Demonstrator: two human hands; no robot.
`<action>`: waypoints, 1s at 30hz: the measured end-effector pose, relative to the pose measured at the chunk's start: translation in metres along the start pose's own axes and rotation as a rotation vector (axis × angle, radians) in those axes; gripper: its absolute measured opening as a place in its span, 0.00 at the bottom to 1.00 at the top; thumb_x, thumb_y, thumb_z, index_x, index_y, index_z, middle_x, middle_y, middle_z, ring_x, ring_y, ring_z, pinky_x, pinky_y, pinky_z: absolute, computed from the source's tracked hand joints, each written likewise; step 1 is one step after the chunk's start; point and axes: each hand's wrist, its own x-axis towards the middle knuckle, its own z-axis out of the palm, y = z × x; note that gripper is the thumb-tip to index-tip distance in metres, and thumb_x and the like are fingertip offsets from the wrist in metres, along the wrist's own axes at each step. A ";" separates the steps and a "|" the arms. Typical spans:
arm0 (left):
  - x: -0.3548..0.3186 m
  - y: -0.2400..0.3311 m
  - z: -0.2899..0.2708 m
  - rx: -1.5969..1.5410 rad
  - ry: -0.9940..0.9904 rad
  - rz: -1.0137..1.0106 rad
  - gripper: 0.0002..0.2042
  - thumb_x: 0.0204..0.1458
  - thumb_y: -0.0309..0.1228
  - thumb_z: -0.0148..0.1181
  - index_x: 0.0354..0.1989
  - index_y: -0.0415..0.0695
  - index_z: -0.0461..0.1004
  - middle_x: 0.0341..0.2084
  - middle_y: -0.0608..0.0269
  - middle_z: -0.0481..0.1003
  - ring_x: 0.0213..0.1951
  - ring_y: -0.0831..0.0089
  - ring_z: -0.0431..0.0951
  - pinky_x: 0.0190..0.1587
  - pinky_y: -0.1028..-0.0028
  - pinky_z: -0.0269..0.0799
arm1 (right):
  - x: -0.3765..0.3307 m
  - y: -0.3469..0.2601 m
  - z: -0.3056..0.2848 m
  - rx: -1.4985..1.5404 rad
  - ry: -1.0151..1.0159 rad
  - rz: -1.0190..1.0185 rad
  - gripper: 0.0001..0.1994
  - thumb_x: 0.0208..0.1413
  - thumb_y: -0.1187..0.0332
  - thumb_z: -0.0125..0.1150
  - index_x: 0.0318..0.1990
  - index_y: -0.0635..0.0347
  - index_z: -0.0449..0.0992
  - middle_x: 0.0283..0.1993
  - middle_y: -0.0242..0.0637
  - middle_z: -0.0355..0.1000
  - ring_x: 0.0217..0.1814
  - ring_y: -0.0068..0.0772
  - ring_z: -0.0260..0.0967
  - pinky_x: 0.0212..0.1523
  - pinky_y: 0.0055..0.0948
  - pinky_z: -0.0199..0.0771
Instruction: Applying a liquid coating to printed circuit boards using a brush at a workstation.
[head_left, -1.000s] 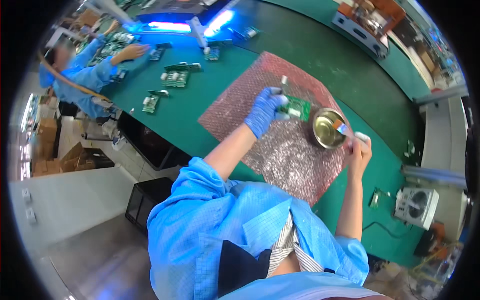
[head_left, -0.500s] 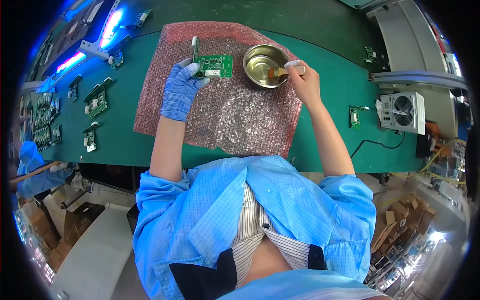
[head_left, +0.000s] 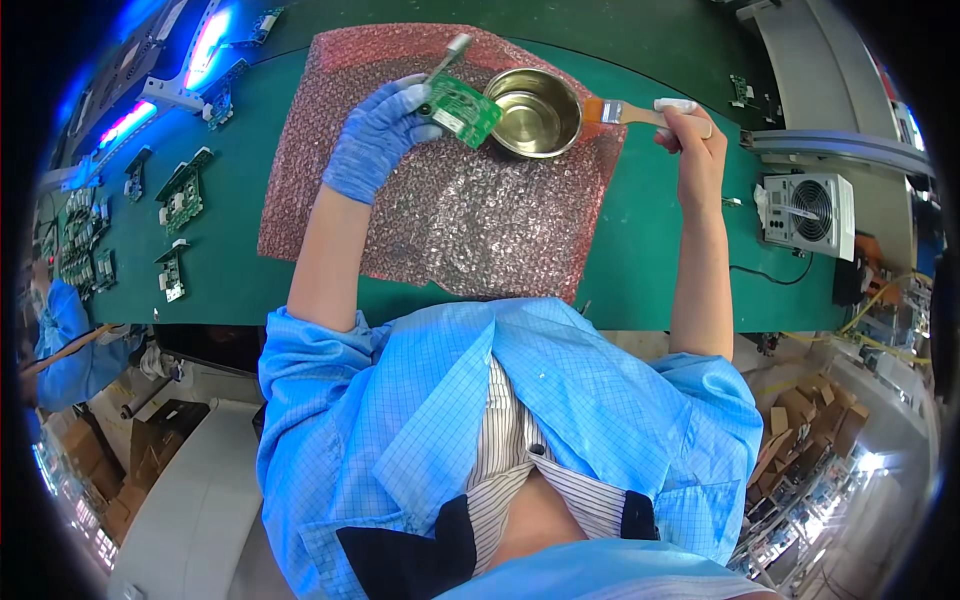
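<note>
My left hand (head_left: 378,135), in a blue glove, grips a green circuit board (head_left: 462,110) by its left edge. The board is tilted, with its right corner close to the rim of a round metal bowl (head_left: 535,150). A thin upright part with a pale tip (head_left: 458,44) sticks up from the board's left end. Clear yellowish liquid seems to lie in the bowl. Bare except for white finger covers, my right hand (head_left: 692,140) holds a flat brush (head_left: 635,114) by its wooden handle. The brush's orange bristles are at the right of the bowl, outside it.
Pink bubble wrap (head_left: 400,235) lies under the bowl on the green table (head_left: 660,270). Several circuit boards (head_left: 183,190) stand at the left, near a metal frame with glowing blue lights (head_left: 208,48). A white fan unit (head_left: 808,215) with a black cable sits at the right.
My right hand has moved right, taking the brush out of the bowl. My left hand has shifted right and up, tilting the board towards the bowl. The view has shifted slightly.
</note>
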 end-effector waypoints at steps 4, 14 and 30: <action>0.005 -0.003 0.014 0.129 -0.061 -0.079 0.22 0.49 0.37 0.61 0.50 0.38 0.69 0.41 0.57 0.74 0.43 0.69 0.76 0.43 0.70 0.77 | -0.001 -0.012 0.016 -0.020 -0.261 -0.107 0.13 0.55 0.64 0.57 0.40 0.64 0.76 0.31 0.30 0.73 0.32 0.17 0.67 0.32 0.17 0.65; 0.002 0.004 0.031 0.321 -0.141 -0.121 0.24 0.47 0.40 0.63 0.51 0.41 0.70 0.43 0.58 0.74 0.44 0.68 0.76 0.46 0.68 0.75 | 0.001 -0.019 0.051 -0.057 -0.633 -0.173 0.12 0.57 0.64 0.57 0.44 0.62 0.75 0.34 0.31 0.74 0.36 0.17 0.67 0.36 0.20 0.68; 0.000 0.012 0.029 0.377 -0.135 -0.093 0.25 0.47 0.42 0.62 0.50 0.40 0.70 0.42 0.59 0.74 0.41 0.73 0.77 0.41 0.74 0.76 | 0.010 -0.019 0.046 -0.034 -0.523 -0.244 0.14 0.56 0.61 0.58 0.43 0.63 0.75 0.31 0.29 0.74 0.33 0.18 0.68 0.32 0.20 0.67</action>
